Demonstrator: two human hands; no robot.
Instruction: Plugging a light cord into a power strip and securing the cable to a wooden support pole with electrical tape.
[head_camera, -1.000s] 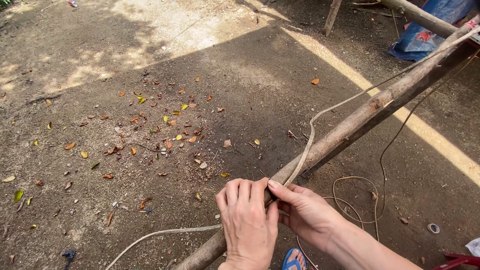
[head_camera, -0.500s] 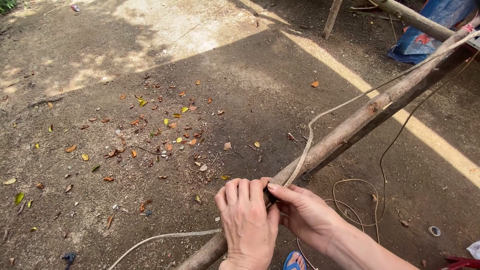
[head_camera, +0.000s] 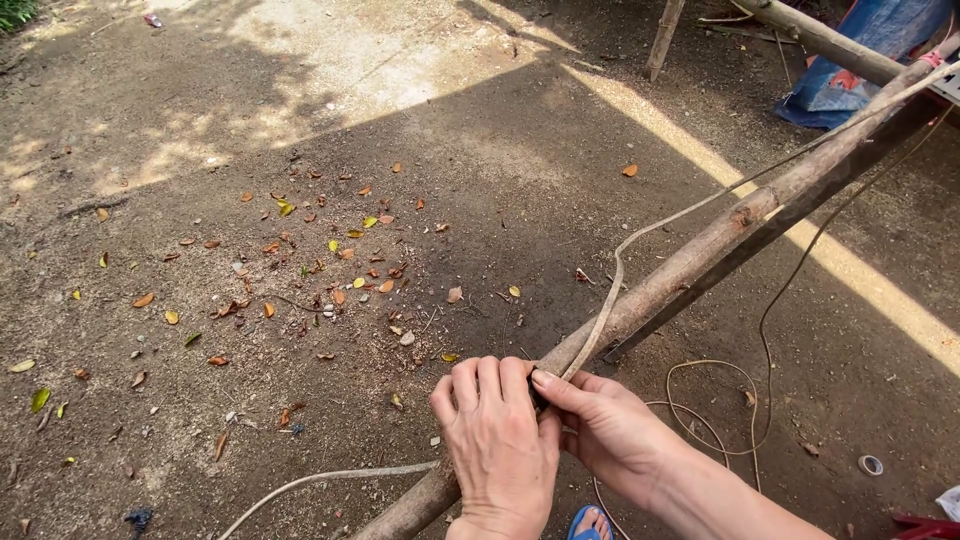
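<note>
A long rough wooden pole (head_camera: 720, 250) runs diagonally from the lower middle up to the top right, above bare ground. My left hand (head_camera: 495, 440) is wrapped over the pole near its lower end. My right hand (head_camera: 600, 425) is beside it, fingers pinching a pale cord (head_camera: 615, 290) against the pole. That cord rises from my hands, bends, and runs up along the pole toward the top right. Another stretch of the pale cord (head_camera: 320, 480) trails away over the ground at the lower left.
Dry leaves (head_camera: 330, 250) lie scattered on the dirt to the left. A thin wire (head_camera: 745, 400) loops on the ground right of my hands. A second pole (head_camera: 820, 40) and blue cloth (head_camera: 870, 60) are at the top right. A blue sandal (head_camera: 590, 522) shows below.
Both hands stay on the pole in the same spot. My right fingers have shifted slightly on the cord; the pole and cord have hardly moved.
</note>
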